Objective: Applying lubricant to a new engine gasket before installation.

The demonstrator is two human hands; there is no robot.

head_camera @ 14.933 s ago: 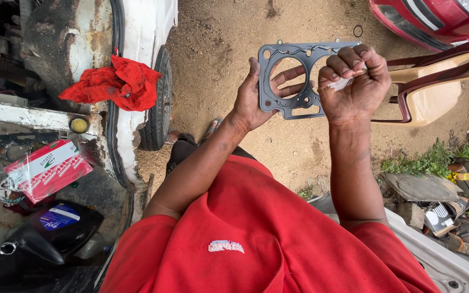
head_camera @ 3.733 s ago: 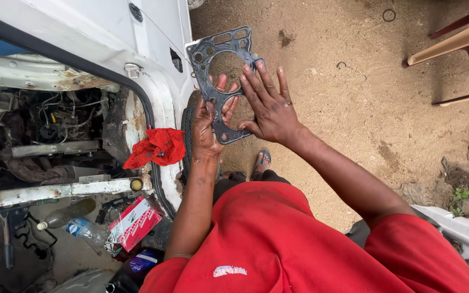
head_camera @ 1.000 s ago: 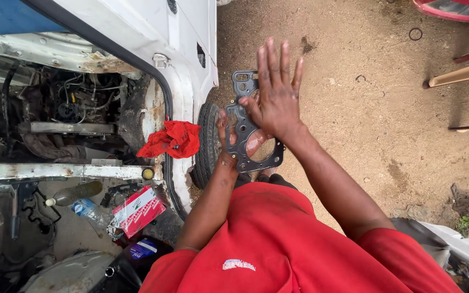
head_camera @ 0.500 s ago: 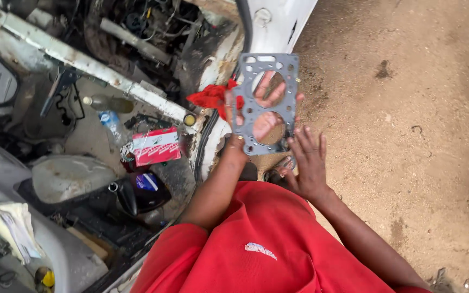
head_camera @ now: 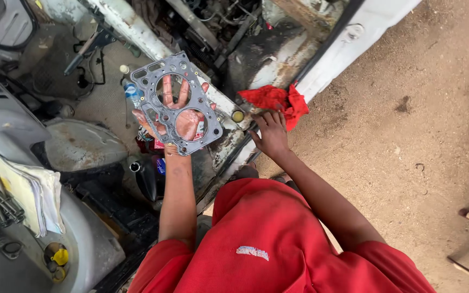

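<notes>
My left hand (head_camera: pixel 184 122) holds a grey metal gasket (head_camera: pixel 149 76) with two large round holes flat on its palm and fingers, which show through the holes. The gasket hangs over the open vehicle's floor. My right hand (head_camera: pixel 271 133) reaches forward with its fingers spread, the tips touching the lower edge of a red rag (head_camera: pixel 275 100). The rag lies on the white vehicle's sill (head_camera: pixel 321 70). I wear a red top.
Engine parts (head_camera: pixel 213 21) fill the open bay at the top. A plastic bottle (head_camera: pixel 131 93) and a black container (head_camera: pixel 149 179) lie below the gasket. Papers with tools (head_camera: pixel 12 195) rest on the left. Bare dirt ground (head_camera: pixel 408 119) lies on the right.
My right hand has moved from below the gasket up to the red rag. My left hand still carries the gasket, now further left over the vehicle floor.
</notes>
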